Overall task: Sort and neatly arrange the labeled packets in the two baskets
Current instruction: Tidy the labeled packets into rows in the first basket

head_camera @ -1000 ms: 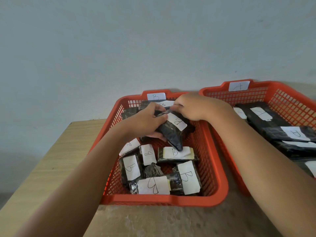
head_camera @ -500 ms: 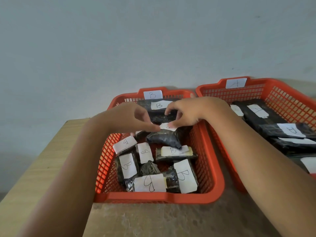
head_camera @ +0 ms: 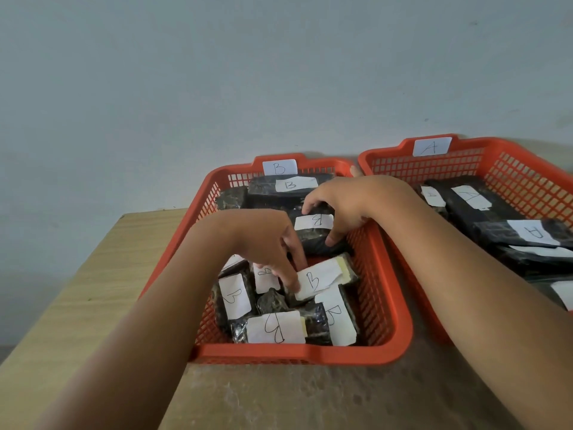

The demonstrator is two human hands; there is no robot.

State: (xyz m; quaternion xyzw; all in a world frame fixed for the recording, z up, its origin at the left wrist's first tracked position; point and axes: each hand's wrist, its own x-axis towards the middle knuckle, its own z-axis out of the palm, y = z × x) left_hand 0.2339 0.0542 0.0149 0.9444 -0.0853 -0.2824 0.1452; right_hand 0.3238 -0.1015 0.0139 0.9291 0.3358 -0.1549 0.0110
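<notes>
— Where are the hands?

— Both are in the B basket (head_camera: 400,330), the left one of the two orange baskets on the bench (head_camera: 93,274). The left hand (head_camera: 266,243) reaches down to a packet (head_camera: 322,279) in the middle, fingertips on the edge of its white B label. I cannot tell whether it pinches the label or only touches it.

— And the right?

— The right hand (head_camera: 347,203) is curled over a dark packet (head_camera: 313,234) further back, thumb at its near side, fingers over its far end, so it grips that one. Its label reads B too.

— The rest of that basket?

— More B packets: one long one (head_camera: 279,190) across the back, several jumbled at the front, labels turned every way.

— The other basket?

— The A basket (head_camera: 511,162) stands just beside it on the right, touching or nearly so. Its A packets (head_camera: 527,234) lie stacked inside, with neither hand on them.
</notes>
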